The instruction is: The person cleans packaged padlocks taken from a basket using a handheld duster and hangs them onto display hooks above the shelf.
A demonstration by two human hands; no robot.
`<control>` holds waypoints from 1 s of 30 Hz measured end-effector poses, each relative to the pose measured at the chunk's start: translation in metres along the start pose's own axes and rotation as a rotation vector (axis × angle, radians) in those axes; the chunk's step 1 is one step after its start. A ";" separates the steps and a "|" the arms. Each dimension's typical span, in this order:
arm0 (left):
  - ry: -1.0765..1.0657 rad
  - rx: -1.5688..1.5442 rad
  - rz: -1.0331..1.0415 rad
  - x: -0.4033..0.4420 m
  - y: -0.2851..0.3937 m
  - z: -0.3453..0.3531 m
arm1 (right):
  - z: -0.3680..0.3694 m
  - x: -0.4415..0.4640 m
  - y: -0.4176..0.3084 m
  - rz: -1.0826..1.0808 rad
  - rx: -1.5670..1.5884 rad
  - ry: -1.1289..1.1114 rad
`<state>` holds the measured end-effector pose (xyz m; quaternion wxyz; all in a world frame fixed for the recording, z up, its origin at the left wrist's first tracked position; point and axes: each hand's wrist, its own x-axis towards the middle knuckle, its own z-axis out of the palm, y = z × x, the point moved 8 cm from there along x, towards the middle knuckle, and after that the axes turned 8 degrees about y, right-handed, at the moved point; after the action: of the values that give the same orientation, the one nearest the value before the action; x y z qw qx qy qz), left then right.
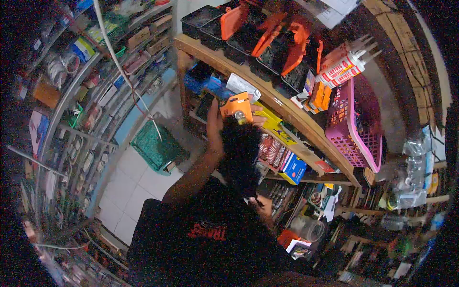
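An orange carded pack (237, 107) with a round, shiny item at its lower edge is held up in front of the wooden shelf. My left hand (213, 117) is closed at the pack's left edge. At the right edge, the fingers of my right hand (258, 115) grip the pack. A dark, hair-like shape hides the space between my forearms, including most of the right wrist. Yellow packs (275, 124) lie on the shelf just behind my right hand.
Black bins with orange lids (270, 33) stand on the upper shelf, beside white sealant tubes (342, 69) and a pink basket (342, 112). A green basket (155, 143) is near the tiled floor (126, 191). Packed shelves (62, 119) line the left; a white cable (114, 57) hangs there.
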<state>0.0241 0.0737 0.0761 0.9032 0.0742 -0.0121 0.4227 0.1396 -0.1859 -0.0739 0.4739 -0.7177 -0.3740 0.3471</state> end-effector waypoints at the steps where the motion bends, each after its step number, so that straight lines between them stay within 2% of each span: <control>1: 0.020 -0.013 -0.008 0.002 -0.001 -0.008 | 0.000 0.000 -0.012 -0.035 0.015 0.030; 2: 0.081 -0.028 -0.011 0.003 -0.007 -0.022 | -0.001 0.003 -0.023 -0.066 0.031 0.061; 3: 0.160 -0.123 -0.068 0.006 -0.021 -0.041 | -0.001 0.005 -0.036 0.028 0.055 0.051; 4: 0.183 -0.022 0.066 0.008 -0.018 -0.051 | 0.000 0.006 -0.049 0.123 0.077 0.044; 5: 0.220 0.083 0.197 0.009 -0.015 -0.060 | -0.003 0.005 -0.048 0.102 0.038 0.038; 6: 0.224 -0.006 0.126 0.002 -0.014 -0.036 | -0.004 0.007 -0.044 0.072 0.002 0.035; 8: 0.147 -0.059 0.030 0.000 -0.011 -0.010 | -0.001 0.009 -0.039 0.012 -0.002 -0.004; 11: -0.070 0.030 -0.014 0.002 0.009 0.009 | 0.000 0.004 -0.023 -0.212 0.035 0.013; 12: -0.136 0.058 -0.021 0.000 0.013 0.012 | -0.008 0.002 0.007 -0.116 -0.007 -0.011; 14: 0.186 0.074 -0.007 0.005 -0.002 -0.048 | -0.005 0.010 -0.031 -0.030 0.000 0.027; 15: 0.218 0.086 0.013 0.002 -0.002 -0.050 | -0.004 0.010 -0.043 0.015 0.006 0.056; 16: 0.245 0.100 0.029 0.000 -0.002 -0.051 | -0.011 0.012 -0.031 -0.164 -0.073 0.194; 19: 0.306 0.144 0.089 0.004 0.005 -0.045 | -0.008 0.010 -0.020 0.090 0.049 0.111; 20: 0.328 0.156 0.118 0.003 0.009 -0.042 | -0.010 0.010 -0.022 -0.087 -0.062 0.047; 21: 0.353 0.166 0.154 0.002 0.014 -0.041 | -0.010 0.010 -0.025 -0.077 -0.056 0.046; 23: 0.482 0.244 0.059 -0.010 0.010 -0.042 | -0.010 0.008 -0.034 -0.051 -0.046 0.032; 24: 0.503 0.242 0.043 -0.012 0.008 -0.044 | -0.014 0.009 -0.024 -0.029 -0.084 0.093; 25: 0.523 0.239 0.027 -0.015 0.006 -0.046 | -0.014 0.007 -0.019 -0.026 -0.100 0.061; 28: 0.425 0.162 0.079 -0.007 0.002 -0.040 | -0.010 0.005 -0.026 -0.019 -0.137 -0.006; 30: 0.385 0.167 0.121 -0.007 0.011 -0.033 | -0.013 0.006 -0.027 0.027 -0.043 0.052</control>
<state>0.0093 0.0799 0.0443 0.8524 0.0657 0.1914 0.4822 0.1476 -0.1785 -0.0452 0.4633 -0.7414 -0.3593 0.3266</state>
